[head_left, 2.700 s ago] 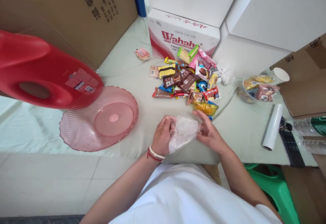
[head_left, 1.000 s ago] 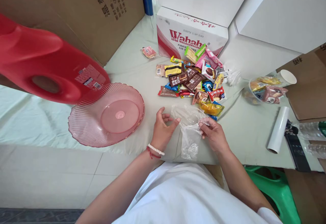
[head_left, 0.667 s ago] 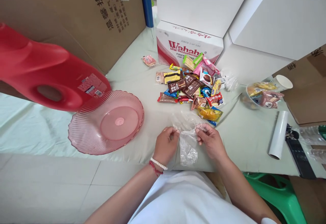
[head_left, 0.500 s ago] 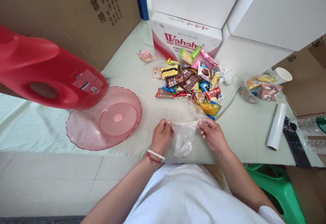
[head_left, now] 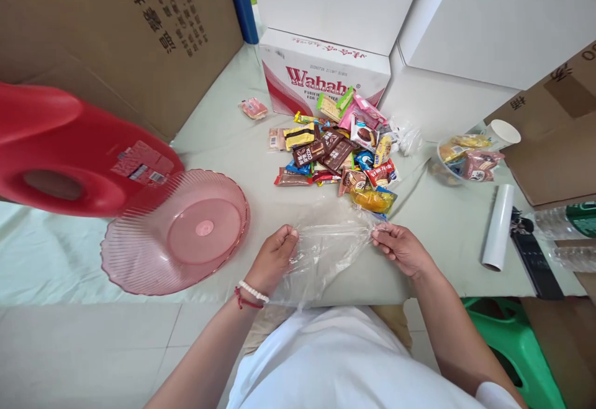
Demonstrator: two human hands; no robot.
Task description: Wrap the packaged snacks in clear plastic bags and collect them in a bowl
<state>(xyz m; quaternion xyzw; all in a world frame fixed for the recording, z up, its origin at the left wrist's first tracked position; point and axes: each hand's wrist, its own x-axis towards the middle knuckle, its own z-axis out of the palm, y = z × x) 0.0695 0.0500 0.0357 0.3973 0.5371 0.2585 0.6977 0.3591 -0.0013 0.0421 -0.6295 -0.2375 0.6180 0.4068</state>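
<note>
A thin clear plastic bag (head_left: 326,251) is stretched between my two hands near the front of the table. My left hand (head_left: 275,255) pinches its left edge, and a white beaded bracelet and a red cord circle that wrist. On the other side, my right hand (head_left: 403,249) grips the right edge between thumb and fingers. Just beyond the bag lies a heap of wrapped snacks (head_left: 338,148), with a yellow packet (head_left: 372,199) at its near side. To the left of my left hand is a pink ribbed plastic bowl (head_left: 205,228).
A red jug (head_left: 88,154) stands at the left, partly behind the bowl. White cartons, one a Wahaha box (head_left: 321,74), line the back. On the right are a clear tub (head_left: 447,170) of snacks, a paper cup (head_left: 505,136), a white roll (head_left: 498,228) and a green stool (head_left: 516,341).
My hands have moved apart, the left one going left. The bag, bunched and hanging before, is now spread wide and pulled taut along its top. The view has shifted slightly.
</note>
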